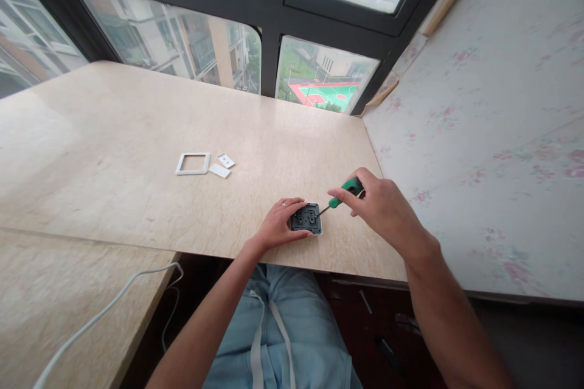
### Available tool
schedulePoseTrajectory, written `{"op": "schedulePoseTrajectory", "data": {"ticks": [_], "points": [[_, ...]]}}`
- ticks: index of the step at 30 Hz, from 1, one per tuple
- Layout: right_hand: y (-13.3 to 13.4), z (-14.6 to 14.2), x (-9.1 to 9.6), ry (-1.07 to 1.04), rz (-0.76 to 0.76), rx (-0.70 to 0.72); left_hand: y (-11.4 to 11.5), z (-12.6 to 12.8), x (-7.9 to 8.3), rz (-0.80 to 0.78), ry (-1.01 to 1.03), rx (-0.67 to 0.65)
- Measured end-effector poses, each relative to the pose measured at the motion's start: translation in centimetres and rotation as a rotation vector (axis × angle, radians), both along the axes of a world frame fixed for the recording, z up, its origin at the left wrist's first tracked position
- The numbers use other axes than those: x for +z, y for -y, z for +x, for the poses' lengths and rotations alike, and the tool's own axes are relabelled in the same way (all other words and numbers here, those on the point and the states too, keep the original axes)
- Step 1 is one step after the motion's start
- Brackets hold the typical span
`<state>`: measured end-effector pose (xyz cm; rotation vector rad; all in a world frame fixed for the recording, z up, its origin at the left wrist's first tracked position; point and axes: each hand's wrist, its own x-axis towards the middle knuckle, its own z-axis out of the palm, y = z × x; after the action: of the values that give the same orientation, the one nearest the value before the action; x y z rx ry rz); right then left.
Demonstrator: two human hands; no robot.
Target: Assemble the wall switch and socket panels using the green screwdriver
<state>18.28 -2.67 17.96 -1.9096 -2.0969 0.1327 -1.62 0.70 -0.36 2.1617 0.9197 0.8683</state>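
Observation:
A square wall switch base [306, 220], dark grey inside with a pale edge, lies on the stone-look counter near its front edge. My left hand [285, 223] grips it from the left, with fingers along the far edge and thumb along the near edge. In my right hand [374, 197] is a screwdriver [345, 192] with a green and black handle. Its shaft slants down to the left, and the tip meets the right part of the switch base. Whether the tip sits in a screw is too small to tell.
Farther back on the counter [137, 115] lie a white rectangular frame [193, 172] and two small white plates, one [225, 161] with holes, one [219, 170] plain. A white cable [114, 287] hangs at lower left. Windows stand behind; a flowered wall [479, 133] bounds the right.

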Motion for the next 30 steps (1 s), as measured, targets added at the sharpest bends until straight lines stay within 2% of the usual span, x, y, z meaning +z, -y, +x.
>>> {"op": "schedulePoseTrajectory", "data": {"ticks": [2, 4, 6, 10, 13, 19, 21, 23, 27, 30], "points": [[-0.1, -0.3, 0.2, 0.185, 0.042, -0.084, 0.0, 0.0, 0.1, 0.007, -0.001, 0.003], [-0.1, -0.3, 0.2, 0.272, 0.052, -0.106, 0.1, 0.0, 0.2, 0.01, -0.001, 0.003], [-0.1, 0.0, -0.1, 0.16, 0.045, -0.023, 0.1, 0.0, 0.1, 0.01, 0.0, 0.003], [-0.1, 0.6, -1.5, -0.248, 0.091, 0.332, 0.1, 0.0, 0.0, -0.006, 0.002, 0.007], [0.0, 0.9, -2.2, -0.334, 0.091, 0.428, 0.0, 0.0, -0.1, -0.019, -0.003, 0.003], [0.5, 1.9, -1.3, -0.431, -0.143, 0.429, 0.0, 0.0, 0.0, -0.01, 0.009, -0.001], [0.4, 2.0, -0.9, -0.439, -0.179, 0.408, 0.0, 0.0, 0.1, -0.005, 0.007, -0.002], [0.2, 1.8, -0.7, -0.363, -0.122, 0.31, 0.1, 0.0, 0.1, -0.001, 0.005, -0.002], [-0.3, 0.9, -0.9, -0.078, 0.104, 0.056, 0.1, 0.0, 0.2, -0.007, -0.007, -0.002], [-0.4, 0.6, -0.9, -0.048, 0.097, 0.048, 0.1, 0.0, 0.2, -0.009, -0.015, -0.002]]}}
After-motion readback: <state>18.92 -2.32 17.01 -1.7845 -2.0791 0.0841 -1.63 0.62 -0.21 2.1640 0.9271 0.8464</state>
